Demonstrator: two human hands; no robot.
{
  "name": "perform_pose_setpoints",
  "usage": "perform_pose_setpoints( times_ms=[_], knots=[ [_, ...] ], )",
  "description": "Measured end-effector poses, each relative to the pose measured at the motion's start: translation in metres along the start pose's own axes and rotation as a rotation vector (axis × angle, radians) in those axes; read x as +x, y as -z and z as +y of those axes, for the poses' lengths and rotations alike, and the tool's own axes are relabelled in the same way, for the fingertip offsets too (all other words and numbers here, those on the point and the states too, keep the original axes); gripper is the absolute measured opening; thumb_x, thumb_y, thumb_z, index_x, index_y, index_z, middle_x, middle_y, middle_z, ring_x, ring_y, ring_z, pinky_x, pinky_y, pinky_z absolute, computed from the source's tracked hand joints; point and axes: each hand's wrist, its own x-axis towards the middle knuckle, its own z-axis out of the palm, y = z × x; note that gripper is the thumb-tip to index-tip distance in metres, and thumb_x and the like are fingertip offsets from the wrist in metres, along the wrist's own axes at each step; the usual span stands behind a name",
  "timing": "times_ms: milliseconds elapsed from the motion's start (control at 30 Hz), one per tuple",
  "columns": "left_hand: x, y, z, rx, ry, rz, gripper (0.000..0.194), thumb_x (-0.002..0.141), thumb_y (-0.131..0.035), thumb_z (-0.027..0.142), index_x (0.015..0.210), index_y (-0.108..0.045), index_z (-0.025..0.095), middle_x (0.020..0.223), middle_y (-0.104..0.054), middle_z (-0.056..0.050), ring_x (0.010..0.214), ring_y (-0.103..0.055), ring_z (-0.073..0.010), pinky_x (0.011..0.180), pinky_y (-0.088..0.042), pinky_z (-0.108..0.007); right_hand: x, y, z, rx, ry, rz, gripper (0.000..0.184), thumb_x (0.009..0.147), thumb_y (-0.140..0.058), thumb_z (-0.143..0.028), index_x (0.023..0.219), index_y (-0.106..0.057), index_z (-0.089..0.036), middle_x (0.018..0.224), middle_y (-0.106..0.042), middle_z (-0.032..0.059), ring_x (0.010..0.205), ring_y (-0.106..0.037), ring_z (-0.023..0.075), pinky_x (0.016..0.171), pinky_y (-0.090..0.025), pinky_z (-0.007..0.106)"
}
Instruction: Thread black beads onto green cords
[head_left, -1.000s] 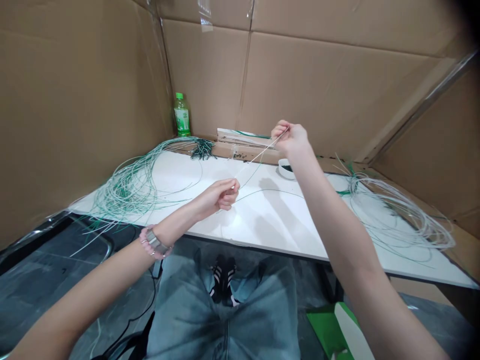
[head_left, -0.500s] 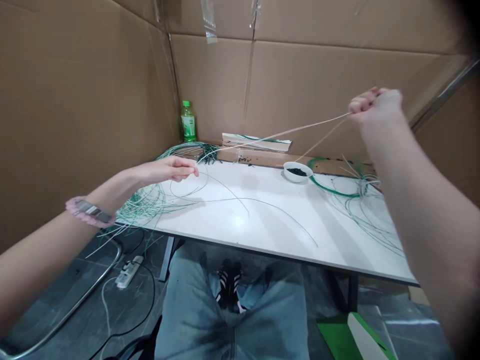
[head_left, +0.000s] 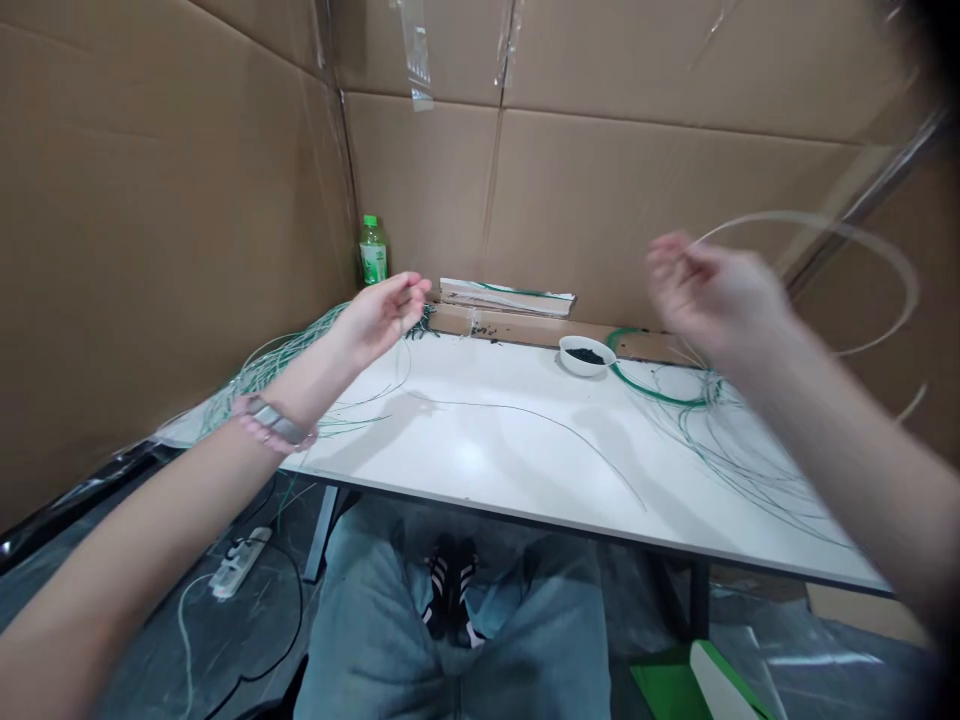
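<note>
My left hand [head_left: 386, 315] is raised over the left part of the white table [head_left: 495, 455], palm partly showing and fingers loosely bent apart. Nothing can be seen in it. Higher up on the right, my right hand [head_left: 709, 295] is smeared by motion, its fingers closed on a white wire [head_left: 806, 217]. That wire bows out in a wide loop to the right, behind the forearm. One thin dark wire [head_left: 536, 408] lies curved across the table between my hands.
Tangled green and white wires [head_left: 266, 370] cover the table's left end, and coiled wires [head_left: 697, 415] lie on the right. A white bowl [head_left: 574, 367] with small dark pieces stands near the back. A green bottle [head_left: 373, 250] is in the corner. Cardboard walls [head_left: 427, 170] surround the table.
The wire stretched between my hands now loops off to the right from my right hand alone. My right hand swung right, then came back somewhat; my left went left, then back toward the middle, higher.
</note>
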Motion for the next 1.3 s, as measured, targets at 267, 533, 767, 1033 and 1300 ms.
perform_pose_setpoints(
  times_ms=[267, 533, 767, 1033, 1300],
  knots=[
    [0.005, -0.088, -0.048, 0.485, -0.205, -0.348, 0.020, 0.083, -0.056, 0.018, 0.066, -0.062, 0.009, 0.055, -0.056, 0.000, 0.045, -0.049, -0.0031, 0.045, -0.040, -0.015, -0.067, -0.046, 0.111, 0.113, -0.366, -0.091, 0.027, 0.093, -0.039, -0.017, 0.073, -0.057, -0.019, 0.069, -0.062, -0.0024, 0.063, -0.059, 0.0067, 0.064, -0.050, 0.018],
    [0.010, -0.071, -0.059, 0.705, -0.282, -0.339, 0.027, 0.075, -0.063, 0.022, 0.051, -0.058, 0.011, 0.052, -0.055, -0.001, 0.049, -0.049, -0.0073, 0.045, -0.035, -0.018, -0.071, -0.061, 0.123, 0.183, -0.317, 0.025, 0.024, 0.090, -0.038, -0.020, 0.071, -0.051, -0.020, 0.073, -0.060, -0.0047, 0.059, -0.052, 0.0057, 0.056, -0.042, 0.016],
    [-0.009, -0.067, -0.069, 0.596, -0.029, -0.460, 0.025, 0.084, -0.052, 0.021, 0.060, -0.050, 0.014, 0.059, -0.047, 0.001, 0.054, -0.045, -0.0066, 0.054, -0.041, -0.018, -0.060, -0.068, 0.115, 0.173, -0.271, 0.090, 0.026, 0.091, -0.033, -0.015, 0.066, -0.038, -0.019, 0.070, -0.057, -0.0044, 0.059, -0.055, 0.0055, 0.052, -0.040, 0.018],
    [-0.007, 0.015, -0.007, 0.538, 0.327, -0.657, 0.037, 0.086, -0.051, 0.033, 0.054, -0.039, 0.018, 0.054, -0.018, 0.006, 0.042, -0.015, -0.0054, 0.040, -0.021, -0.020, 0.017, -0.026, 0.028, 0.147, -0.126, 0.090, 0.032, 0.090, -0.025, -0.011, 0.059, -0.026, -0.020, 0.044, -0.013, -0.0089, 0.034, -0.010, 0.0052, 0.032, -0.010, 0.019],
    [0.011, 0.120, 0.037, 1.036, 0.255, -0.387, 0.043, 0.092, -0.043, 0.029, 0.051, -0.040, 0.018, 0.051, -0.025, 0.003, 0.047, -0.020, -0.0084, 0.048, -0.019, -0.023, 0.043, 0.054, -0.002, 0.059, -0.029, 0.056, 0.041, 0.098, -0.027, -0.022, 0.058, -0.036, -0.022, 0.045, -0.018, -0.0086, 0.038, -0.010, 0.0062, 0.031, -0.011, 0.020]
  ],
)
